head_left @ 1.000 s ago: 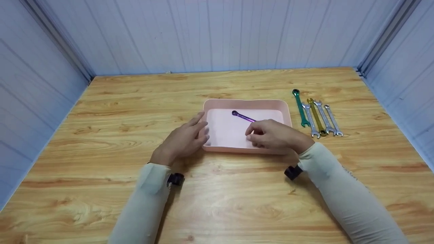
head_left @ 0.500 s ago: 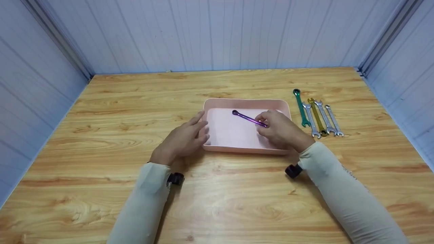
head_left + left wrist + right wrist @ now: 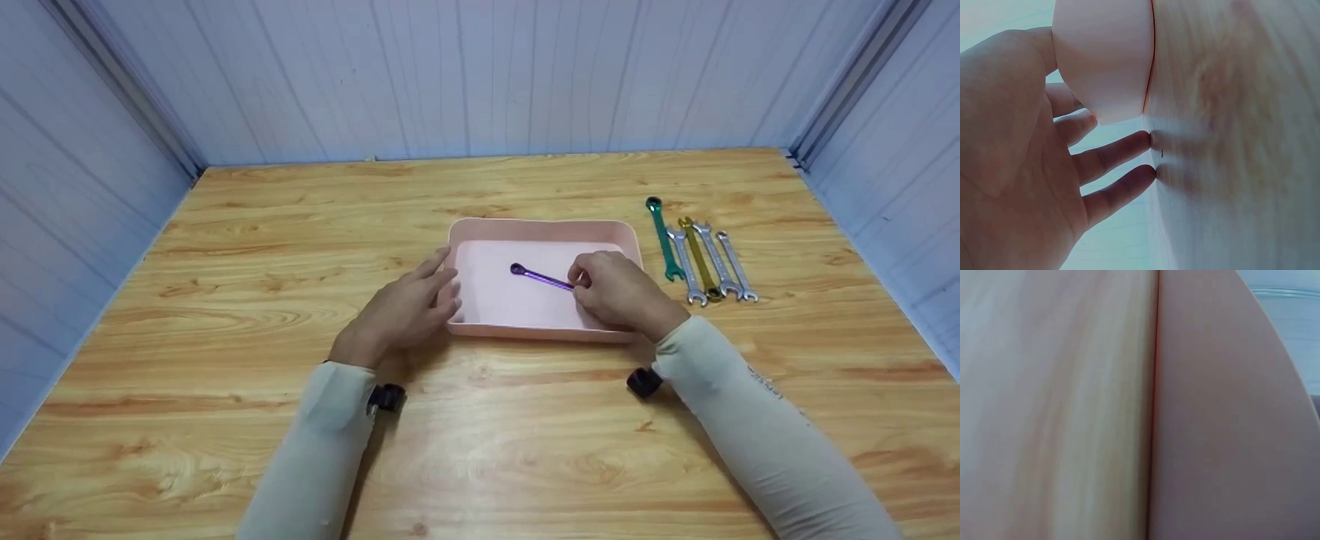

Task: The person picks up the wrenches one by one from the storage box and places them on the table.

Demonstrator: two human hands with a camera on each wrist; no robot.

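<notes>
A purple ratchet wrench (image 3: 541, 279) shows inside the shallow pink tray (image 3: 544, 332) in the head view, ring end to the left. Thumb and fingertips of my right hand (image 3: 619, 289) pinch its right end, which they hide. At the tray's left side, my left hand (image 3: 401, 311) rests over the rim with its fingers spread and fairly straight. In the left wrist view, the thumb and a finger of the left hand (image 3: 1022, 135) pass behind the tray wall (image 3: 1106, 56), while two fingertips reach the tabletop. The right wrist view shows only the tray's outer wall (image 3: 1224, 416) and the table.
Right of the tray, several wrenches lie side by side on the wooden table (image 3: 300, 225): a green one (image 3: 665, 240), a gold one (image 3: 700, 260) and silver ones (image 3: 737, 266). Panel walls (image 3: 495, 75) enclose the table at the back and sides.
My right hand has shifted right to the wrench's right end and taken hold of it. The wrench has since moved toward the tray's front. The left hand has stayed in place.
</notes>
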